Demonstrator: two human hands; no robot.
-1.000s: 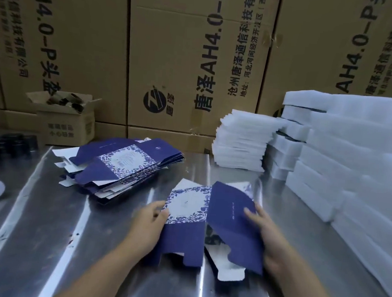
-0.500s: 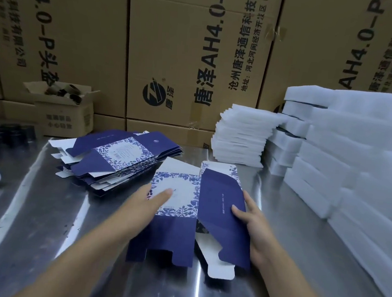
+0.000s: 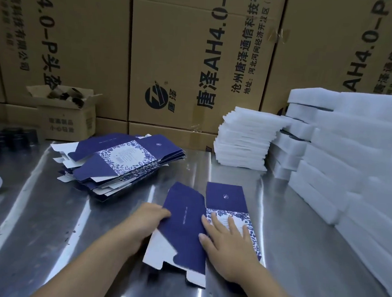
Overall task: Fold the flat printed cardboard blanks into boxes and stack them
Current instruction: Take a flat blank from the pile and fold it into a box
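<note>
A dark blue cardboard blank [image 3: 184, 220] with a blue-and-white floral panel lies partly folded on a shiny steel table [image 3: 299, 255], near its front edge, directly before the person. The left hand [image 3: 148, 222] grips the blank's left edge, with its fingertips hidden under a raised plain blue panel. The right hand [image 3: 227, 247] lies flat with its fingers spread, pressing on the floral panel. Behind and to the left, apart from it, sits a loose pile of flat matching blanks [image 3: 123, 163]. Stacks of white foam sheets [image 3: 245, 140] stand on the right. Large brown shipping cartons [image 3: 197, 54] form the backdrop.
</note>
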